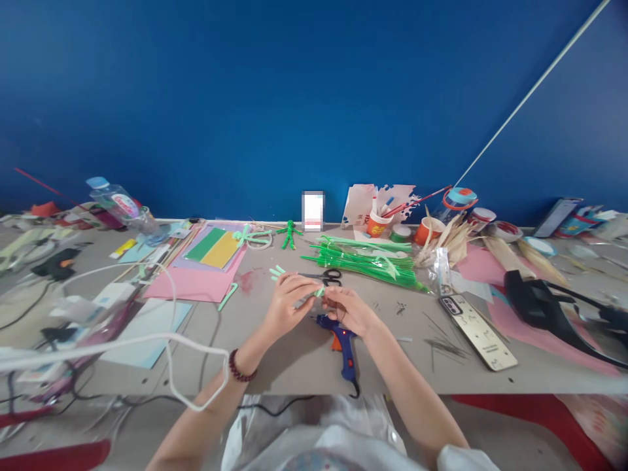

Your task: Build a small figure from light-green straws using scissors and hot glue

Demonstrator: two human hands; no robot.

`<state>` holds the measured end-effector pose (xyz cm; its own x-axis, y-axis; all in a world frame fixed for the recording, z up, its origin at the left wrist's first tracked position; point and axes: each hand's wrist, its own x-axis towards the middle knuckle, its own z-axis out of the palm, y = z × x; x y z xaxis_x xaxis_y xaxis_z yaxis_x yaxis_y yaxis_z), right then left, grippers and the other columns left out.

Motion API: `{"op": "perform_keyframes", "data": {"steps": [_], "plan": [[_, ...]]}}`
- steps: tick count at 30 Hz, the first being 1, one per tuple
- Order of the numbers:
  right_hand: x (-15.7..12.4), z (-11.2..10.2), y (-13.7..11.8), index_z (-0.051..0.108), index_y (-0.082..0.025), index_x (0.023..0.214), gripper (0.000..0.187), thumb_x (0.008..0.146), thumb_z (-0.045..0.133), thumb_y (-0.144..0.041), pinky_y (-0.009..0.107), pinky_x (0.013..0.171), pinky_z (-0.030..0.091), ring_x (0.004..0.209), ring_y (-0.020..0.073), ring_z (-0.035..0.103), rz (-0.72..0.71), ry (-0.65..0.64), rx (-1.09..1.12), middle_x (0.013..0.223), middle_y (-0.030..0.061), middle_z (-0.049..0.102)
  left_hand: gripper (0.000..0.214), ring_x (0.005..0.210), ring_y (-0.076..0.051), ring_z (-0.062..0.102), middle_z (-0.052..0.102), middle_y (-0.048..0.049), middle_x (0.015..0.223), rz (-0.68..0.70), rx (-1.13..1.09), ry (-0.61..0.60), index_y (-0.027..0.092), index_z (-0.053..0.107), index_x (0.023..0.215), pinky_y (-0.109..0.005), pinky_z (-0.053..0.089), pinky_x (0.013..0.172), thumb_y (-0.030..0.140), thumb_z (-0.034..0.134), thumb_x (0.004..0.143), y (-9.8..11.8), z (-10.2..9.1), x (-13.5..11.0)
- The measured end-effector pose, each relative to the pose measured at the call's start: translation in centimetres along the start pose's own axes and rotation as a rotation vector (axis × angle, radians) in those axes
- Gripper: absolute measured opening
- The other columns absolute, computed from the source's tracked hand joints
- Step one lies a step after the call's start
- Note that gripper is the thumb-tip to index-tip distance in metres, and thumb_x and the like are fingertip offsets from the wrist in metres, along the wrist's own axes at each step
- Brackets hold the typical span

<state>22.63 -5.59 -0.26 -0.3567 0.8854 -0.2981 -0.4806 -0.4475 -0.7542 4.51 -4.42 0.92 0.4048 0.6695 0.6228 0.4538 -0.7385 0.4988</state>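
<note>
Left hand [290, 302]: fingers curled closed around a pale green plastic straw piece [320, 292], whose forked ends stick out past the knuckles. Right hand [346, 309]: fingertips pinched on the same piece's other end. The piece is held just above the grey tabletop [294, 360], near the middle and closer to its front edge. A blue hot-glue gun with orange trigger [345, 350] lies directly below the hands. Black-handled scissors [328, 277] lie just behind them, beside a bundle of bright green plastic straws [367, 263] towards the rear edge.
</note>
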Motion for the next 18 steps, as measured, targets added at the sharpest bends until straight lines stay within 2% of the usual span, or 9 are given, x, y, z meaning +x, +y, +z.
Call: {"op": "perform_keyframes", "data": {"steps": [4, 7, 10, 13, 16, 18], "plan": [[0.1, 0.0, 0.0, 0.063, -0.015, 0.075, 0.025, 0.06, 0.079, -0.028, 0.015, 0.04, 0.034, 0.057, 0.0072, 0.052, 0.023, 0.004, 0.003, 0.066, -0.0019, 0.056, 0.023, 0.091, -0.017, 0.062, 0.07, -0.0052, 0.098, -0.006, 0.01, -0.011, 0.024, 0.066, 0.099, -0.038, 0.036, 0.096, 0.018, 0.053, 0.081, 0.1, 0.0, 0.0], [0.1, 0.2, 0.0, 0.06, -0.016, 0.071, 0.027, 0.059, 0.079, -0.03, 0.016, 0.04, 0.033, 0.054, 0.0069, 0.05, -0.02, 0.024, -0.012, 0.063, -0.0029, 0.054, 0.023, 0.09, -0.018, 0.062, 0.07, -0.006, 0.097, -0.03, -0.011, -0.005, 0.023, 0.065, 0.1, -0.037, 0.039, 0.092, 0.02, 0.054, 0.08, 0.3, 0.0, 0.0], [0.2, 0.5, 0.2, 0.059, -0.017, 0.07, 0.027, 0.059, 0.079, -0.032, 0.016, 0.041, 0.033, 0.052, 0.007, 0.048, -0.113, 0.057, -0.04, 0.059, -0.0042, 0.052, 0.023, 0.088, -0.019, 0.062, 0.07, -0.0061, 0.094, -0.084, -0.045, 0.004, 0.023, 0.065, 0.1, -0.037, 0.041, 0.087, 0.023, 0.056, 0.08, 0.5, 0.1, -0.1], [0.2, 0.8, 0.5, 0.059, -0.018, 0.072, 0.027, 0.063, 0.076, -0.036, 0.018, 0.041, 0.036, 0.05, 0.0076, 0.047, -0.262, 0.108, -0.162, 0.058, -0.0043, 0.051, 0.02, 0.083, -0.019, 0.063, 0.071, -0.0057, 0.088, -0.162, -0.102, 0.02, 0.022, 0.066, 0.097, -0.036, 0.043, 0.085, 0.025, 0.058, 0.078, 0.6, 0.4, -0.2], [0.2, 1.1, 0.9, 0.058, -0.018, 0.075, 0.026, 0.067, 0.072, -0.039, 0.019, 0.043, 0.041, 0.055, 0.0098, 0.05, -0.415, 0.178, -0.319, 0.063, -0.0025, 0.053, 0.018, 0.082, -0.019, 0.063, 0.07, -0.0052, 0.086, -0.261, -0.172, 0.034, 0.022, 0.068, 0.092, -0.034, 0.046, 0.083, 0.026, 0.06, 0.077, 0.9, 0.6, -0.2], [0.2, 1.2, 1.1, 0.057, -0.019, 0.077, 0.026, 0.069, 0.07, -0.04, 0.02, 0.044, 0.044, 0.06, 0.0118, 0.053, -0.453, 0.185, -0.361, 0.069, -0.0011, 0.054, 0.018, 0.085, -0.019, 0.062, 0.07, -0.0056, 0.088, -0.337, -0.225, 0.028, 0.02, 0.068, 0.091, -0.032, 0.048, 0.081, 0.027, 0.059, 0.077, 0.9, 0.7, -0.3]]}}
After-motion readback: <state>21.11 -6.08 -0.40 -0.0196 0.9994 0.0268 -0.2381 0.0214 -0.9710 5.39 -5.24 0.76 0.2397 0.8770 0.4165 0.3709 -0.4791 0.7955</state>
